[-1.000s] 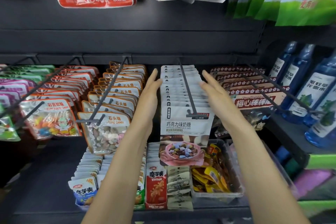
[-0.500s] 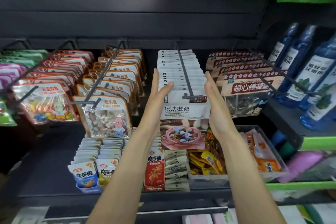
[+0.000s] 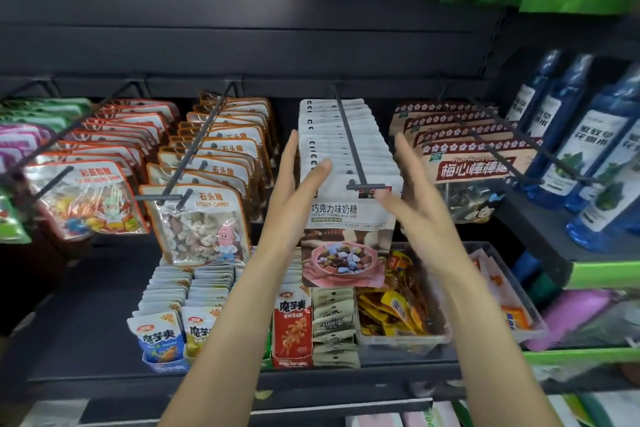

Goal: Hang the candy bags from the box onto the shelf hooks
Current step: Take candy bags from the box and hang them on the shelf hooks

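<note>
Obstacles: stone candy bags [image 3: 204,218] left of the left-hand fingers [image 3: 294,163]; plum candy bags [image 3: 474,166] right of the right-hand fingers [image 3: 405,156]. Passage: narrow gaps flanking the chocolate candy bags [image 3: 346,218]; open above the hook [image 3: 349,146].

Bare forearms [image 3: 485,340]; sleeveless, ringless hands [image 3: 291,204]

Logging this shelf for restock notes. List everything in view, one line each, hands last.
chocolate milk candy bags: full row, white, centre hook
stone candy bags: row, orange-edged, hook to their left
plum lollipop bags: row, brown-topped, hook to their right
konjac snack packs: several, red, blue and yellow, lower shelf
clear bin: one, yellow packets inside, lower shelf
blue bottles: several, far right
left hand: open, touching row's left side
right hand: open, at row's right side
</note>
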`<state>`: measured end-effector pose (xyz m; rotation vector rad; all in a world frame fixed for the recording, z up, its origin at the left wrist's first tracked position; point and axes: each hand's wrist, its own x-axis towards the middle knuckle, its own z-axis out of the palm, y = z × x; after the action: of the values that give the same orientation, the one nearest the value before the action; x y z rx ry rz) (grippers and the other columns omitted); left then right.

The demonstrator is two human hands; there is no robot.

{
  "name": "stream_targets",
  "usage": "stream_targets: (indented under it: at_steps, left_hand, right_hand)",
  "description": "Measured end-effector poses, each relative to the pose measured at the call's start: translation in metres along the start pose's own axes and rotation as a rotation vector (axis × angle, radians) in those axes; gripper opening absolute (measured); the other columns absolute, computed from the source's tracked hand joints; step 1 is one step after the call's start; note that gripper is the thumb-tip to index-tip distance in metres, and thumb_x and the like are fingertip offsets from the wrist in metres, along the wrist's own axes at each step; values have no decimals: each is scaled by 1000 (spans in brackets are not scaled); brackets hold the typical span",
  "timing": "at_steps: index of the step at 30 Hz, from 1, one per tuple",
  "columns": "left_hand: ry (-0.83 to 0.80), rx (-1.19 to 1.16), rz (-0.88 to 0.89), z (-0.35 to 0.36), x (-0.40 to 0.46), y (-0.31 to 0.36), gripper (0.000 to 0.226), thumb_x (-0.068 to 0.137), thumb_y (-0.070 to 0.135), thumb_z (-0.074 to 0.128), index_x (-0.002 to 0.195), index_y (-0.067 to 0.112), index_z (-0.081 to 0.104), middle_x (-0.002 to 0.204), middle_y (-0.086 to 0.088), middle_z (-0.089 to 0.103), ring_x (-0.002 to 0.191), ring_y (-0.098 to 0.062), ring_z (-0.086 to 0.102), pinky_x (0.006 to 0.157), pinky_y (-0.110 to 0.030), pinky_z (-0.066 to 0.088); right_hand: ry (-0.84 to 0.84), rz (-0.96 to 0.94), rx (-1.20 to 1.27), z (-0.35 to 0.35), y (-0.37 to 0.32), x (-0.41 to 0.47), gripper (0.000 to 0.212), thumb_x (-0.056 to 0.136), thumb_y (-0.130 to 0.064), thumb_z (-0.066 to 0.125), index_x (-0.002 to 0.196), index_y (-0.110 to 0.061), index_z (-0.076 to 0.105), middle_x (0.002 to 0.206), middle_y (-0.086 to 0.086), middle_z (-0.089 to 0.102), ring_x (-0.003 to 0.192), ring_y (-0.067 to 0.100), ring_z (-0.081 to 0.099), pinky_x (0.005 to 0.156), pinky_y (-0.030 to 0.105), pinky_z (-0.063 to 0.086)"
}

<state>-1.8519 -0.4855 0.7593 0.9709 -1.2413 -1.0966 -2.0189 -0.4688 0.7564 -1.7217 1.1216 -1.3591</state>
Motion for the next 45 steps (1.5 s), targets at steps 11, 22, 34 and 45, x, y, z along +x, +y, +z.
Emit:
stream_targets:
  at_steps: [11,22,34,45]
  left_hand:
    - [-171,1027,16,6,122,37,47,103,21,29,149,8,28,160,-7,15,148,-26,9,119,-40,8]
    - [-304,1202,-122,3,140,17,52,105,32,16,154,20,5,161,3,-10,148,-21,-8,115,-55,-1]
    - [5,1206,323,-4,42,86,42,100,34,39,142,27,42,129,2,61,116,-21,57,90,-35,47]
    - [221,1491,510,-169,5,137,37,83,46,41,99,31,70,80,8,72,79,-25,69,63,-33,49]
  right_hand:
    - [-425,101,-1045,-8,-12,157,54,107,-28,25,153,-2,12,162,13,4,149,23,7,119,28,7]
    - [-541,306,-1071,-8,-2,161,69,103,-50,15,153,-9,-8,161,7,-15,149,17,-11,122,36,-1]
    - [-81,-106,-875,-21,-49,120,38,99,-31,47,136,-27,52,132,1,60,119,22,55,99,41,46]
    - [-287,-348,-939,60,-135,111,25,98,-31,50,118,-32,65,103,-7,70,96,16,64,87,36,52]
